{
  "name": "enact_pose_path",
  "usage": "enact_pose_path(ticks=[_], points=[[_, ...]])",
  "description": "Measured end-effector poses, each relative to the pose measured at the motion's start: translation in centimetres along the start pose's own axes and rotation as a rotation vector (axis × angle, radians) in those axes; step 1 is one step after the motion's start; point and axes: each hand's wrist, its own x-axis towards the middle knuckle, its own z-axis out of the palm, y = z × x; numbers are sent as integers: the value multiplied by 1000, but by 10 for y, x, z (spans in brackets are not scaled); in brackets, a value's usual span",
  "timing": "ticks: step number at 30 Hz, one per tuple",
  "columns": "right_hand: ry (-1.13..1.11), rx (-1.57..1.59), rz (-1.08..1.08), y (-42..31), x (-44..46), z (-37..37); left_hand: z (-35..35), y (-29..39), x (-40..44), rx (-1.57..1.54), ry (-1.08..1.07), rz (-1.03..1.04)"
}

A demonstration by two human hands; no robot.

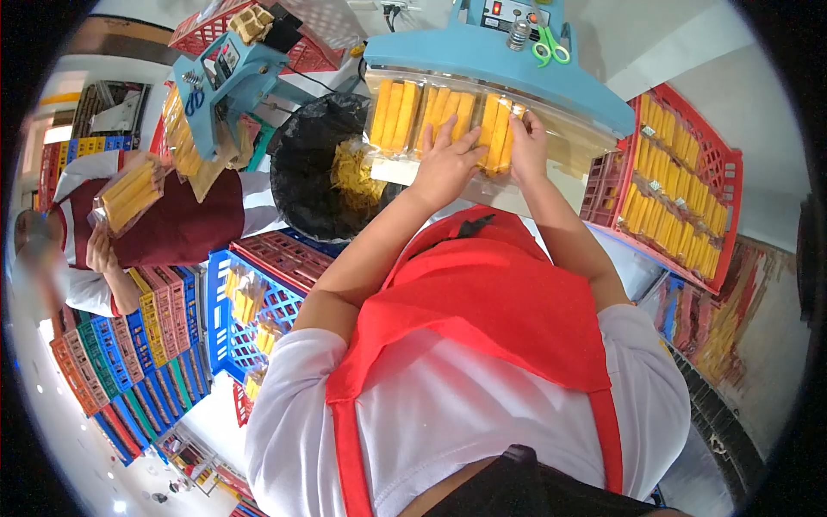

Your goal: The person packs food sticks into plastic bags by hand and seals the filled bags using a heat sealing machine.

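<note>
Three clear plastic packs of yellow sticks lie side by side along the front of a light blue bag sealer [551, 84]: a left pack [394, 108], a middle pack [441, 103] and a right pack [495, 129]. My left hand [448, 164] rests with spread fingers over the lower part of the middle pack and the near edge of the right one. At the right pack's other side, my right hand [528, 148] pinches its edge between thumb and fingers. Green-handled scissors [551, 49] sit on top of the sealer.
A black-lined bin [297, 172] with yellow scraps stands to the left. On the right, a red crate [730, 185] holds several filled packs. A blue crate [222, 332] is at lower left. A co-worker [194, 215] holds another pack [129, 196] beside a second sealer [207, 86].
</note>
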Motion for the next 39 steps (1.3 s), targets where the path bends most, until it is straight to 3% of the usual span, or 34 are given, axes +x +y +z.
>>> enact_pose_path(ticks=[4, 9, 10, 12, 14, 17, 20, 21, 23, 25, 26, 30, 31, 33, 35, 37, 38, 39], points=[[-119, 13, -7, -6, -1, -4, 7, 0, -1, 14, 37, 3], [-79, -65, 21, -20, -7, 3, 6, 4, -15, -49, 192, 54], [-103, -77, 27, -20, -6, 1, 2, 5, -26, -30, 214, -48], [-200, -57, 120, -26, -3, 0, -5, 2, -50, -248, 314, 27], [-273, -36, 194, -31, -4, 4, -10, -12, -87, -262, 401, -122], [-295, -195, 134, -40, -5, 6, -6, -28, -156, -282, 552, -416], [-341, -257, 116, -39, -1, 2, -8, -37, -244, -212, 594, -823], [-366, -257, 150, -38, 0, 1, -5, -36, -273, -248, 588, -1046], [-412, -270, 192, -43, -6, 2, 15, -33, -332, -159, 795, -1326], [-357, -280, 166, -55, -19, 7, 16, -14, -384, 101, 711, -1552], [-366, -277, 166, -54, -12, -3, 23, -8, -407, 188, 530, -1709], [-41, -617, -234, -83, -38, 2, 54, 9, -435, 81, 164, -2015], [-25, -577, -232, -94, -40, 9, 58, 8, -429, 23, 97, -2056], [-12, -667, -291, -110, -39, 13, 72, 2, -415, 136, 73, -2165], [12, -585, -378, -122, -36, 31, 37, -5, -399, -83, -41, -2182], [-43, -566, -527, -124, -20, 43, 60, -18, -421, -204, 25, -2193], [-85, -585, -583, -123, -12, 48, 59, -18, -424, -299, 162, -2087], [-41, -549, -574, -123, -15, 56, 102, -29, -453, -219, 89, -2147]])
